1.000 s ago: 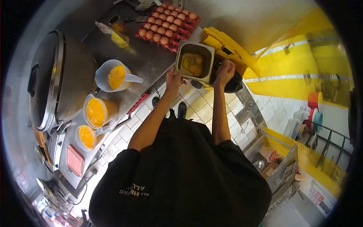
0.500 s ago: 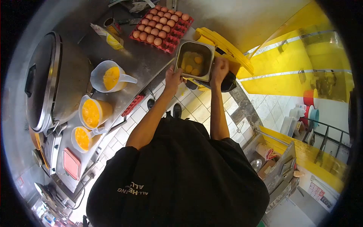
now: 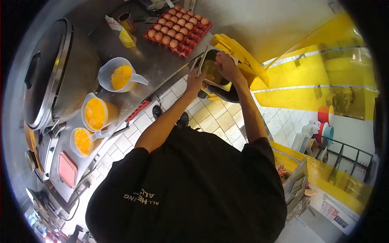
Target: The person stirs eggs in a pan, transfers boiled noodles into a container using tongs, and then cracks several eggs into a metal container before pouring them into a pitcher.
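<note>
Steel pan (image 3: 210,71) tilted, long axis front-to-back

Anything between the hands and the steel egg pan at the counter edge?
Nothing visible. The left hand grips the near rim of the steel pan; the right hand sits right over its opening, grip unclear.

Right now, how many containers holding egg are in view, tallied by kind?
jugs of beaten egg: 3
red egg tray: 1
steel pan: 1
Total: 5
</note>
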Demonstrator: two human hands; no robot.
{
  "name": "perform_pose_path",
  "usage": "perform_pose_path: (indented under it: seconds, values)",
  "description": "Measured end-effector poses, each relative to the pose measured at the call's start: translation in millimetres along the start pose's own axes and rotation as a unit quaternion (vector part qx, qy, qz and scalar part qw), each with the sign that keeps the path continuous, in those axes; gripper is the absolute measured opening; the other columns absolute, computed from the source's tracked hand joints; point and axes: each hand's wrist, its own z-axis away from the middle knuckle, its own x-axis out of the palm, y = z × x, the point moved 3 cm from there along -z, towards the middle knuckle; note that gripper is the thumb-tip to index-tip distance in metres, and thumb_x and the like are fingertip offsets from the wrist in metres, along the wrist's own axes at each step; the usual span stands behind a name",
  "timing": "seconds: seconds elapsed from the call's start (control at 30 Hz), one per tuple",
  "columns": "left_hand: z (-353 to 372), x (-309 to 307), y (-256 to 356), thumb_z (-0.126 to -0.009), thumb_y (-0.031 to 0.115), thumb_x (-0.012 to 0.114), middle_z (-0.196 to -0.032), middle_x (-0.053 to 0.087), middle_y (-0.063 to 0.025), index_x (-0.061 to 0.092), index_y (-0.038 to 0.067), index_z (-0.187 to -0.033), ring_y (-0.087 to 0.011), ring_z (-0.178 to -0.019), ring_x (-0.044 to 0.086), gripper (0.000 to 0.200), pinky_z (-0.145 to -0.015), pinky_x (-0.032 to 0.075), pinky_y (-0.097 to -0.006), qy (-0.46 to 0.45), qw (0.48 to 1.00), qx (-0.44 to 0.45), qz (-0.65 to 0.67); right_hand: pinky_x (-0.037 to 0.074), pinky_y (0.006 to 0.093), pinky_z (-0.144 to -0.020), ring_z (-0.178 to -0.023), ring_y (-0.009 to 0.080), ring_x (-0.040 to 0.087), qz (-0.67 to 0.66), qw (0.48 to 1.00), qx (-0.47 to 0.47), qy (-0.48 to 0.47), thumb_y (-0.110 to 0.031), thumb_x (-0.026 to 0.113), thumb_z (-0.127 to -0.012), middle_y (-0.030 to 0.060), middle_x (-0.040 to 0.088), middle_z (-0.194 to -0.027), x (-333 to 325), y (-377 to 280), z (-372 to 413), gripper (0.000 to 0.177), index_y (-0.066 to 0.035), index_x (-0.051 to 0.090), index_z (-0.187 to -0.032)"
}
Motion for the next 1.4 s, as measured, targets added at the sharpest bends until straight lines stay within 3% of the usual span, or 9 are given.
perform_pose_path:
  seconds: [0.37, 0.7, 0.83, 0.97, 1.0, 1.07, 1.13, 1.2, 1.4]
  values:
    - [-2.6, 6.4, -0.8, -0.091, 0.009, 0.059, -0.071, 0.060, -0.0041, 0.057, 0.001, -0.111, -0.0105, -0.042, 0.050, 0.022, -0.040, 0.050, -0.0285, 0.011, 0.998, 0.029, 0.048, 0.050, 0.0500, -0.071, -0.085, 0.0417, 0.065, 0.100, 0.992, 0.033, -0.068, -0.039, 0.062, -0.092, 0.0193, 0.067, -0.089, -33.6, -31.2, -31.8, 0.039, -0.004, 0.048, -0.102]
    - [5.1, -8.4, 19.8, -0.091, 0.006, 0.058, -0.067, 0.059, -0.0034, 0.055, 0.002, -0.111, -0.0103, -0.042, 0.048, 0.021, -0.040, 0.050, -0.0281, 0.033, 0.999, -0.014, 0.028, 0.052, 0.0427, -0.071, -0.084, 0.0387, 0.066, 0.015, 0.998, -0.062, 0.016, -0.030, 0.068, -0.090, 0.0165, 0.068, -0.094, -62.3, -36.3, -27.1, 0.036, -0.007, 0.052, -0.112]
    - [3.9, -32.7, 20.7, -0.093, 0.009, 0.059, -0.055, 0.046, 0.0000, 0.055, 0.002, -0.110, -0.0098, -0.040, 0.043, 0.019, -0.044, 0.052, -0.0314, 0.013, 0.999, 0.040, 0.017, 0.048, 0.0370, -0.088, -0.100, 0.0253, 0.059, -0.187, 0.927, 0.285, 0.157, -0.035, 0.065, -0.091, 0.0186, 0.060, -0.118, -29.8, 25.5, 35.1, 0.051, -0.001, 0.052, -0.127]
    - [17.1, -45.2, 36.7, -0.094, 0.008, 0.056, -0.058, 0.046, -0.0004, 0.054, 0.002, -0.111, -0.0093, -0.041, 0.042, 0.018, -0.046, 0.052, -0.0319, 0.016, 0.997, 0.054, 0.049, 0.050, 0.0411, -0.081, -0.099, 0.0339, 0.062, -0.013, 0.954, 0.252, 0.159, -0.035, 0.062, -0.093, 0.0264, 0.060, -0.116, 89.8, 164.2, 100.5, 0.048, 0.002, 0.054, -0.122]
    - [17.6, -50.3, 41.1, -0.094, 0.007, 0.055, -0.059, 0.047, -0.0005, 0.054, 0.002, -0.112, -0.0091, -0.041, 0.041, 0.019, -0.046, 0.052, -0.0321, 0.021, 0.998, 0.048, 0.017, 0.050, 0.0424, -0.077, -0.096, 0.0368, 0.064, 0.145, 0.944, 0.243, 0.170, -0.033, 0.061, -0.094, 0.0286, 0.060, -0.112, 102.2, 176.4, 95.1, 0.044, 0.002, 0.054, -0.120]
    - [15.1, -61.4, 52.6, -0.094, 0.006, 0.054, -0.061, 0.047, -0.0005, 0.054, 0.002, -0.113, -0.0089, -0.041, 0.040, 0.020, -0.047, 0.052, -0.0324, 0.029, 0.998, 0.048, -0.017, 0.050, 0.0445, -0.073, -0.092, 0.0395, 0.065, 0.041, 0.937, 0.259, 0.232, -0.029, 0.057, -0.096, 0.0282, 0.063, -0.105, 81.3, 140.4, 70.9, 0.036, 0.001, 0.056, -0.115]
    - [20.7, -70.9, 58.1, -0.093, 0.004, 0.053, -0.061, 0.047, -0.0001, 0.055, 0.002, -0.110, -0.0082, -0.041, 0.041, 0.018, -0.047, 0.052, -0.0325, 0.040, 0.999, 0.031, 0.013, 0.051, 0.0425, -0.074, -0.088, 0.0375, 0.066, -0.042, 0.957, 0.267, 0.106, -0.024, 0.057, -0.096, 0.0246, 0.064, -0.101, 43.2, 75.5, -11.4, 0.029, 0.001, 0.058, -0.111]
    - [26.3, -78.5, 67.3, -0.093, 0.004, 0.053, -0.064, 0.052, 0.0005, 0.055, 0.003, -0.096, -0.0064, -0.044, 0.047, 0.003, -0.044, 0.051, -0.0268, 0.040, 0.998, 0.046, 0.032, 0.051, 0.0420, -0.080, -0.093, 0.0369, 0.065, -0.235, 0.953, 0.154, 0.113, -0.021, 0.061, -0.092, 0.0223, 0.065, -0.102, 49.1, 76.2, -71.4, 0.027, -0.001, 0.059, -0.110]
    - [35.9, -94.7, 67.3, -0.090, 0.001, 0.053, -0.067, 0.056, -0.0013, 0.058, -0.001, -0.105, -0.0080, -0.043, 0.048, 0.015, -0.043, 0.051, -0.0271, 0.106, 0.994, 0.035, -0.016, 0.050, 0.0455, -0.085, -0.098, 0.0359, 0.062, 0.100, 0.989, 0.060, 0.092, -0.024, 0.064, -0.089, 0.0202, 0.063, -0.111, 75.1, 112.8, -221.6, 0.035, -0.008, 0.057, -0.120]
